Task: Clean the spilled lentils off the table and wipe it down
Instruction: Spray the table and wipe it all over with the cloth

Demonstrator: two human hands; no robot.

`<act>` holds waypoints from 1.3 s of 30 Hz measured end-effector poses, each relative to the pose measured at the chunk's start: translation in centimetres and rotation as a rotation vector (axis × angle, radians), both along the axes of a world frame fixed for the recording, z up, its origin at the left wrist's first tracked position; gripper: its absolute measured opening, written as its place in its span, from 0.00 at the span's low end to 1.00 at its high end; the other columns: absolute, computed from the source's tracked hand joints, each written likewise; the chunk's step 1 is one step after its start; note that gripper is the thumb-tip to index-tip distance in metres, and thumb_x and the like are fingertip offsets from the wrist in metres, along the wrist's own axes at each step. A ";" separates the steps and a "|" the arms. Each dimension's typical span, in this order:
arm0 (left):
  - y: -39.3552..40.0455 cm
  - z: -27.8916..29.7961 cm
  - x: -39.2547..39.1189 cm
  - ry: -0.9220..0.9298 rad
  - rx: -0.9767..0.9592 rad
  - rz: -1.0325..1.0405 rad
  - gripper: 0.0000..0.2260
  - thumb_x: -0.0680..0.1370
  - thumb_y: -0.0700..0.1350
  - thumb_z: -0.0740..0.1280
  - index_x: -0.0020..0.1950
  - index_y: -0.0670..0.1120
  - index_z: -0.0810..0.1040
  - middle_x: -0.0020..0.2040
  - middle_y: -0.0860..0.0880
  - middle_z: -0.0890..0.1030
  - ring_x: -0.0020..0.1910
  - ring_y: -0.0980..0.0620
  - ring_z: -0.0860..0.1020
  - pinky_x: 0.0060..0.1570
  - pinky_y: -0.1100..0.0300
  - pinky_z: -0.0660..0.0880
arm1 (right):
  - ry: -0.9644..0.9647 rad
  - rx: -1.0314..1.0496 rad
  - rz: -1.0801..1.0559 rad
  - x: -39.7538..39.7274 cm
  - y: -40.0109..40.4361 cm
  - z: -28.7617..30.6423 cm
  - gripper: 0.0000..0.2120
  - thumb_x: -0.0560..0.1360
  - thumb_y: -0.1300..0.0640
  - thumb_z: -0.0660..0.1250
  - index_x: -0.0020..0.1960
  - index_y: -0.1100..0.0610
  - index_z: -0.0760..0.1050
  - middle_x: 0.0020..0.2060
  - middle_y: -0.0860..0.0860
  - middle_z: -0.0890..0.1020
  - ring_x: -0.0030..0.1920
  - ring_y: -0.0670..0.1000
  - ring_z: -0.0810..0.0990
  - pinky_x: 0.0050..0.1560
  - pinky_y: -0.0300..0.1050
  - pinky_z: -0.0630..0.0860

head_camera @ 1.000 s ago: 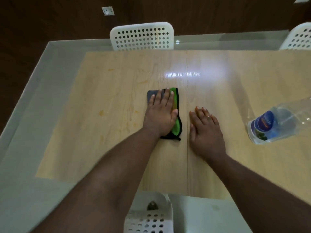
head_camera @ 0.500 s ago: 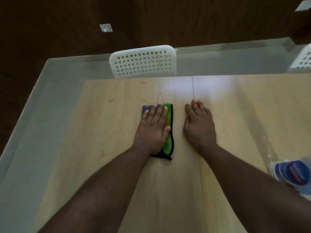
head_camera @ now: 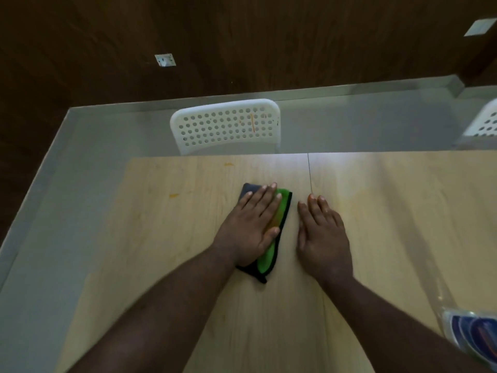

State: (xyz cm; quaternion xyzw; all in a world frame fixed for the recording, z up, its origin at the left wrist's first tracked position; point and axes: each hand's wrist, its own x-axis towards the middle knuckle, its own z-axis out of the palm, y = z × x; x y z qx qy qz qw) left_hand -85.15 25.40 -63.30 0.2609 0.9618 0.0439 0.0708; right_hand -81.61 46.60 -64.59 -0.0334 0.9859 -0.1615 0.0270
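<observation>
A folded green and grey cloth (head_camera: 279, 211) with a black edge lies on the light wooden table (head_camera: 161, 251). My left hand (head_camera: 250, 227) presses flat on the cloth with straight fingers. My right hand (head_camera: 322, 235) rests flat on the bare table just right of the cloth, fingers straight. A few faint orange smears (head_camera: 174, 195) mark the table's far left part. No loose lentils can be made out.
A clear plastic bottle with a blue label (head_camera: 473, 335) lies at the table's right near corner of the view. A white perforated chair (head_camera: 226, 125) stands at the far edge, another chair (head_camera: 484, 122) at the far right. The floor lies to the left.
Both hands and the cloth have slid toward the table's far edge. The view has tilted up, so the bottle has dropped to the lower right corner.
</observation>
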 end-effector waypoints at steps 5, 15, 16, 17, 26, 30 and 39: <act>-0.3 -0.2 -8.6 0.041 -0.049 0.218 0.33 0.86 0.62 0.44 0.87 0.48 0.43 0.87 0.46 0.42 0.85 0.48 0.41 0.83 0.45 0.47 | -0.004 0.027 0.003 -0.2 0.1 -0.7 0.28 0.86 0.45 0.44 0.85 0.48 0.49 0.84 0.48 0.49 0.85 0.48 0.42 0.84 0.53 0.49; 0.9 0.3 0.0 0.000 -0.001 -0.008 0.32 0.87 0.60 0.47 0.87 0.47 0.41 0.87 0.48 0.39 0.85 0.50 0.37 0.84 0.47 0.44 | -0.032 0.047 0.024 -0.1 0.0 0.2 0.29 0.86 0.44 0.42 0.86 0.48 0.50 0.85 0.49 0.51 0.85 0.49 0.43 0.84 0.53 0.49; -0.3 0.2 0.5 0.002 -0.008 -0.025 0.32 0.87 0.60 0.47 0.87 0.47 0.41 0.87 0.48 0.39 0.85 0.51 0.37 0.84 0.48 0.43 | -0.041 0.045 0.019 -0.1 0.0 0.2 0.28 0.86 0.43 0.42 0.86 0.48 0.49 0.85 0.49 0.50 0.85 0.48 0.42 0.84 0.53 0.48; -1.4 0.2 0.1 0.012 -0.015 -0.019 0.32 0.87 0.60 0.47 0.87 0.48 0.41 0.87 0.48 0.40 0.85 0.51 0.37 0.84 0.48 0.43 | -0.042 0.047 0.015 -0.1 -0.1 0.3 0.29 0.86 0.43 0.41 0.85 0.48 0.48 0.85 0.49 0.49 0.85 0.49 0.41 0.84 0.53 0.48; 1.2 0.0 -8.4 0.042 -0.016 0.261 0.34 0.85 0.61 0.44 0.87 0.46 0.44 0.87 0.45 0.45 0.86 0.46 0.43 0.83 0.44 0.47 | 0.005 0.063 0.021 -0.3 -0.1 -0.1 0.29 0.86 0.43 0.42 0.85 0.50 0.53 0.84 0.50 0.53 0.85 0.51 0.46 0.84 0.53 0.51; 2.3 0.1 1.6 0.003 0.011 0.111 0.33 0.86 0.60 0.44 0.87 0.46 0.41 0.86 0.46 0.39 0.85 0.48 0.37 0.83 0.44 0.47 | 0.005 0.064 0.016 -0.2 -0.4 0.7 0.29 0.87 0.44 0.43 0.85 0.50 0.56 0.85 0.51 0.57 0.85 0.51 0.49 0.83 0.53 0.53; -3.0 -0.6 -0.1 0.037 -0.018 0.232 0.33 0.85 0.61 0.42 0.87 0.47 0.45 0.87 0.48 0.43 0.86 0.49 0.42 0.83 0.44 0.47 | 0.036 0.027 0.015 0.5 -0.3 0.6 0.27 0.88 0.44 0.44 0.85 0.50 0.55 0.85 0.50 0.55 0.85 0.49 0.47 0.84 0.53 0.51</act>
